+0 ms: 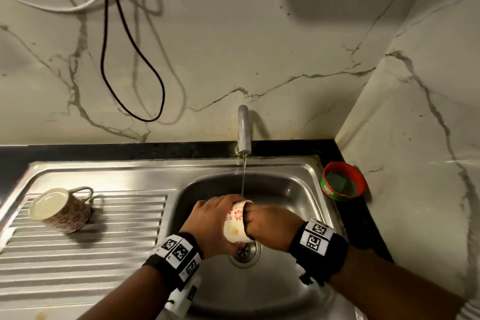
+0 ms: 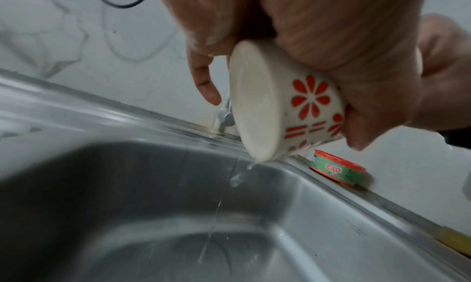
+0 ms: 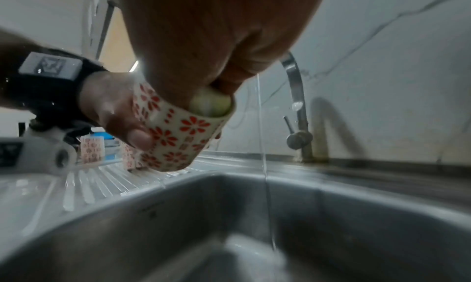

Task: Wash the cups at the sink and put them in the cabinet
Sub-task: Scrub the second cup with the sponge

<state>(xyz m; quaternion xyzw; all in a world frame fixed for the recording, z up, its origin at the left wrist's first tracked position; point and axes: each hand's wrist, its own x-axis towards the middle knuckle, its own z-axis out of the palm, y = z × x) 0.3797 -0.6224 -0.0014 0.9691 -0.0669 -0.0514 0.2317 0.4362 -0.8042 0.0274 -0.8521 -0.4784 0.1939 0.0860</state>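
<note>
Over the sink basin point(image 1: 285, 189) my left hand point(image 1: 217, 218) grips a white cup with red flowers point(image 1: 235, 225), tilted on its side, fingers wrapped round its wall. My right hand point(image 1: 258, 221) has its fingers tucked into the cup's mouth, with the thumb outside the rim. A thin stream from the tap point(image 1: 244, 130) falls just past the rim. In the left wrist view the cup point(image 2: 280, 105) shows its base and drips water. The right wrist view shows the cup point(image 3: 178, 129) with something blurred and yellow-green in its mouth. A second matching cup point(image 1: 61, 209) lies on its side on the drainboard point(image 1: 104, 254).
A red and green soap tub point(image 1: 342, 182) holding a green pad stands on the black counter right of the sink. Cables point(image 1: 135, 73) hang on the marble wall behind. In the right wrist view two more flowered cups point(image 3: 91, 149) stand at the drainboard's far end.
</note>
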